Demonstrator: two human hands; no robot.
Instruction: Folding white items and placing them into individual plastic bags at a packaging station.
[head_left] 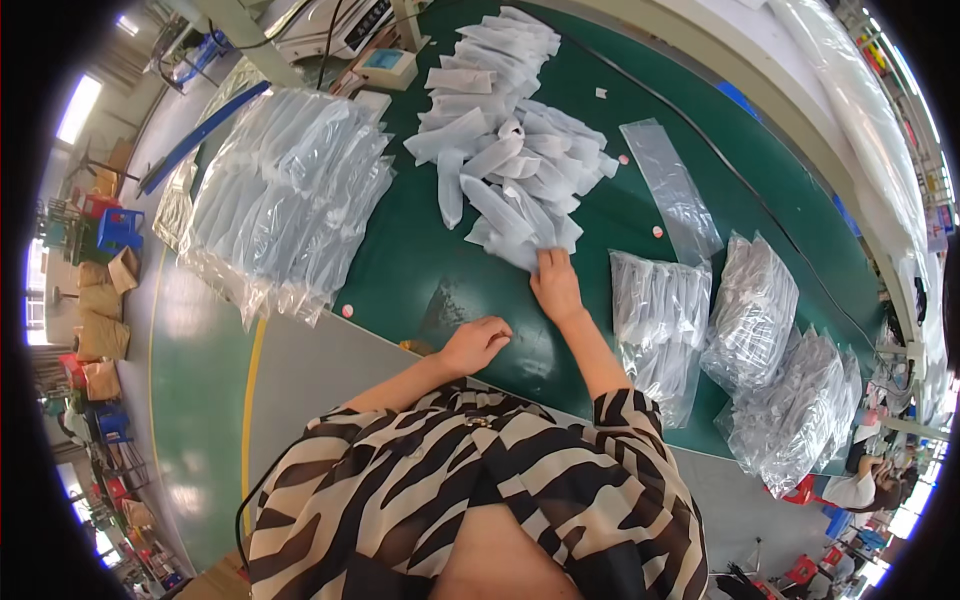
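Note:
Near the middle of the green table, a loose heap of frosted white plastic packets (545,150) spreads toward me. At its near end, my right hand (557,287) has its fingers closed on the edge of one frosted packet (525,240). What lies inside these packets cannot be made out. Closer to my body, my left hand (477,347) hovers by the table's near edge, its fingers curled in and no object visible in them. Bare green surface separates it from the heap.
A broad stack of clear-wrapped packets (290,190) lies left. On the right are several filled clear bags (660,320) and a flat clear bag (675,185). A small device with a display (387,66) stands at the back. A black cable (690,130) crosses the table.

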